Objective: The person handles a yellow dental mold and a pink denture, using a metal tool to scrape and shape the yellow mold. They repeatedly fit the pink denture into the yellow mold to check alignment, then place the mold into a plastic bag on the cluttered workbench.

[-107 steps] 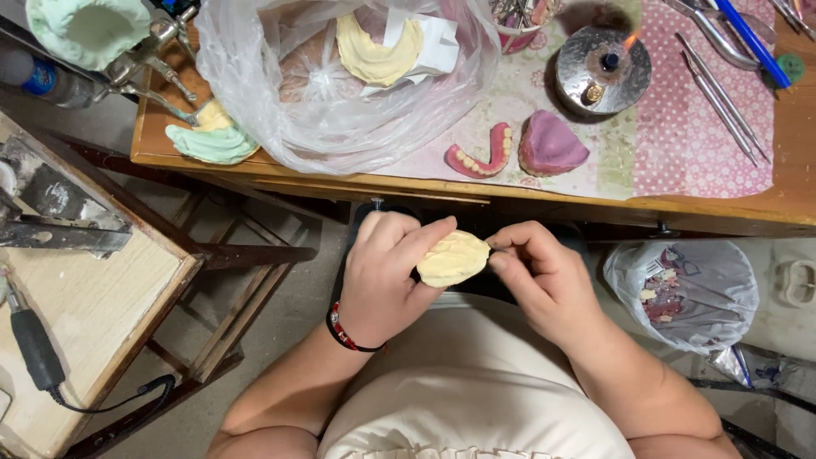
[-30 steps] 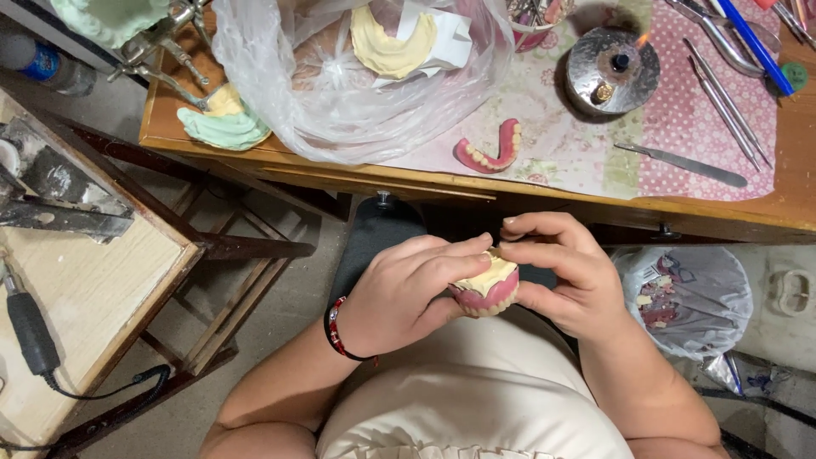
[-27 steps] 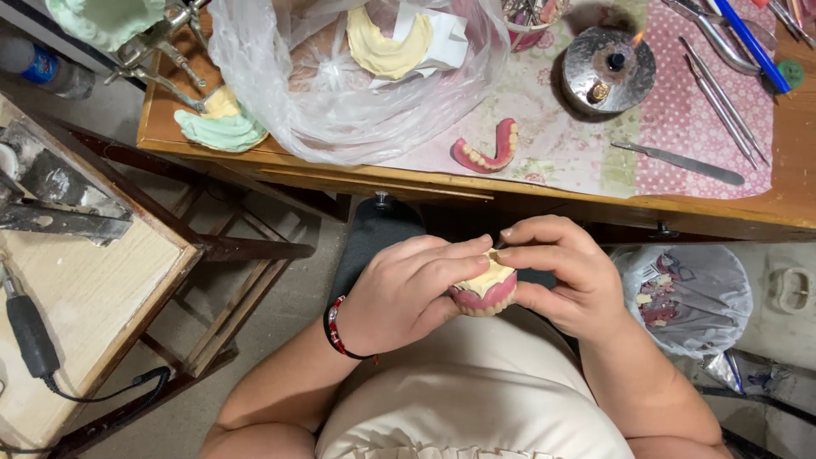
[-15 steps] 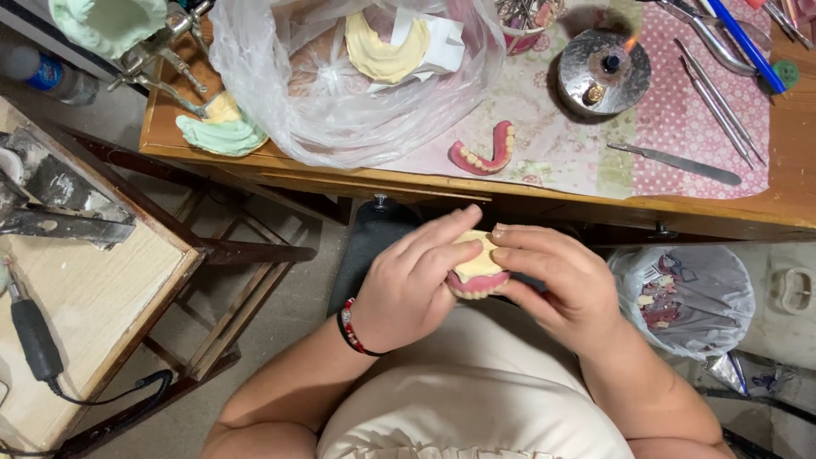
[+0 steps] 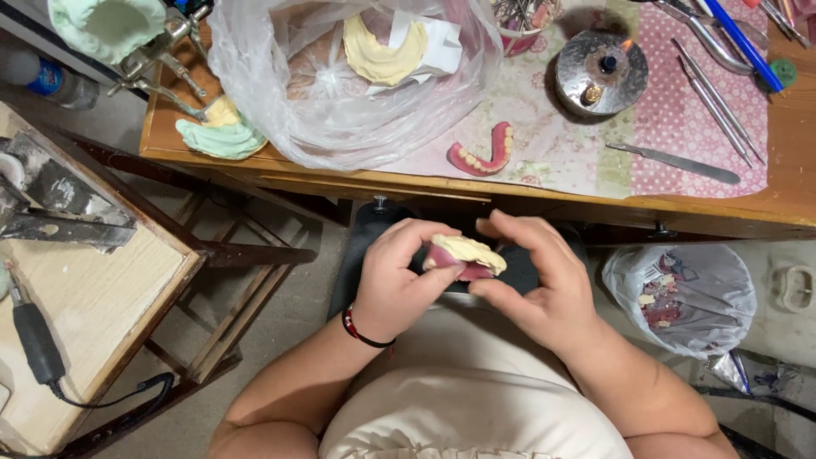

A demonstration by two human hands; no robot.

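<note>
Below the workbench edge point(image 5: 527, 197), over the lap, the left hand point(image 5: 393, 285) and right hand point(image 5: 544, 293) together clasp a pale yellow plaster cast seated in a pink denture base point(image 5: 463, 257) (light and stiff, likely brittle, best gripped by its rims); another denture point(image 5: 484, 153) lies above.

**One head camera, looking straight down**

A single view, from a camera worn on the person's head, faces steeply down over the lap. The hands point(image 5: 476, 280) sit close, mid-frame. The worktop point(image 5: 790, 170) edge crosses the top (its far side is cut off), the floor shows below, and a second bench, probably lower, fills the left.
</note>
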